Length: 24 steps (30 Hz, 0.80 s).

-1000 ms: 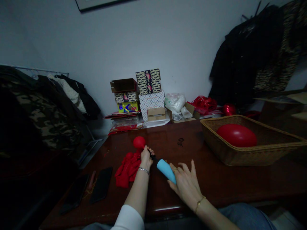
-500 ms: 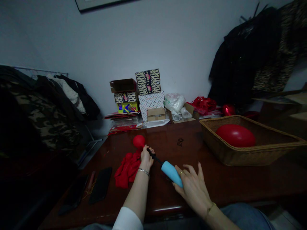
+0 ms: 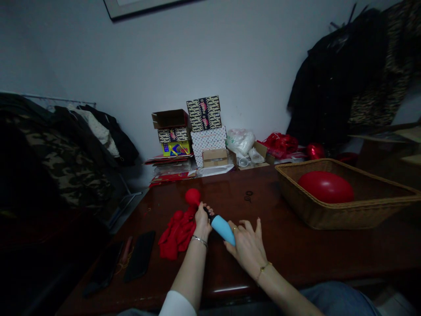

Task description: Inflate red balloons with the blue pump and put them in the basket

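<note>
A light-blue hand balloon pump (image 3: 222,229) lies slanted between my hands above the table. My left hand (image 3: 203,218) is closed around the pump's black nozzle end, with the neck of a small, partly filled red balloon (image 3: 192,197) at its fingers. My right hand (image 3: 247,245) grips the blue part between thumb and palm, some fingers stretched out. Just left of my left wrist lies a heap of limp red balloons (image 3: 176,235). How the balloon's neck sits on the nozzle is hidden by my left fingers.
A wicker basket (image 3: 358,213) holding a large inflated red balloon (image 3: 325,187) stands at the right. Two dark flat objects, one a black slab (image 3: 140,256), lie at the left. Stacked boxes (image 3: 208,142) and a white plastic bag (image 3: 240,141) line the wall; small dark rings (image 3: 248,195) lie mid-table.
My right hand has pushed the blue part up and left toward my left hand, so the black rod between them is mostly covered. The small balloon looks about the same size.
</note>
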{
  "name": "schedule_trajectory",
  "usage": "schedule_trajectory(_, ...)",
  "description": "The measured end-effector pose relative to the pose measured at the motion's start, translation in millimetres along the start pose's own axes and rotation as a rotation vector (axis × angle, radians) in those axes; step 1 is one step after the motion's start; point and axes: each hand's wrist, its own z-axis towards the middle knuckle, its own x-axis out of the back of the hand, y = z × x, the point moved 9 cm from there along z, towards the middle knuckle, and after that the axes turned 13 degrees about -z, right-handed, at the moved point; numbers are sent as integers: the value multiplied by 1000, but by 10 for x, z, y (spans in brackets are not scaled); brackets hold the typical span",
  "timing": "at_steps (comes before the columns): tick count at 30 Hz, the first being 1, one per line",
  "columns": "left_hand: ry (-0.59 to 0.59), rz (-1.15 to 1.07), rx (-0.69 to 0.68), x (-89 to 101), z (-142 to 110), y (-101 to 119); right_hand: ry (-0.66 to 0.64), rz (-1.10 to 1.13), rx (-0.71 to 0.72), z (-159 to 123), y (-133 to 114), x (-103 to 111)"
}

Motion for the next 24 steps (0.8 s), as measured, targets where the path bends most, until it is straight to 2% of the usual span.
schedule_trajectory(5, -4, -9, -7, -5, 49, 59, 9, 9, 17, -130, 59, 11)
schedule_trajectory(14, -89, -111, 71, -164, -23, 79, 40, 41, 10, -314, 203, 140)
schedule_trajectory(19, -116, -120, 68, -211, -119, 50, 46, 44, 4, -211, 152, 122)
schedule_trajectory(24, -58, -103, 49, -117, -124, -4, 19, 27, 0, -17, 56, 63)
